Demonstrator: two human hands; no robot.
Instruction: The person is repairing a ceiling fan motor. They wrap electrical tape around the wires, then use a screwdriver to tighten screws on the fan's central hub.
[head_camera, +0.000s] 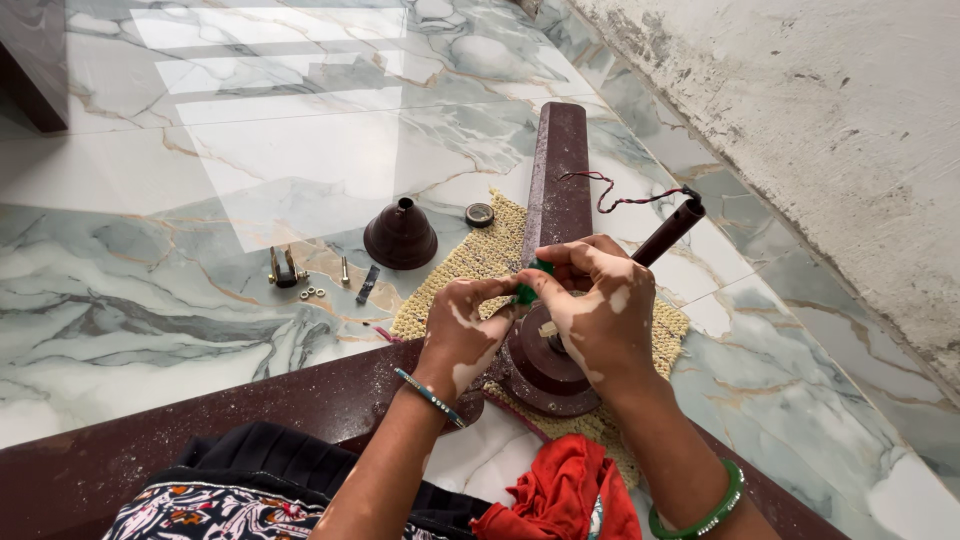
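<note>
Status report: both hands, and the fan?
Left hand and right hand both pinch green tool over fan hub. Rod beside right hand; nothing blocks.

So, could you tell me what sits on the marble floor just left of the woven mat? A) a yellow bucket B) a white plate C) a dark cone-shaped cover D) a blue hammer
C: a dark cone-shaped cover stands on the marble floor just left of the woven mat.
</note>
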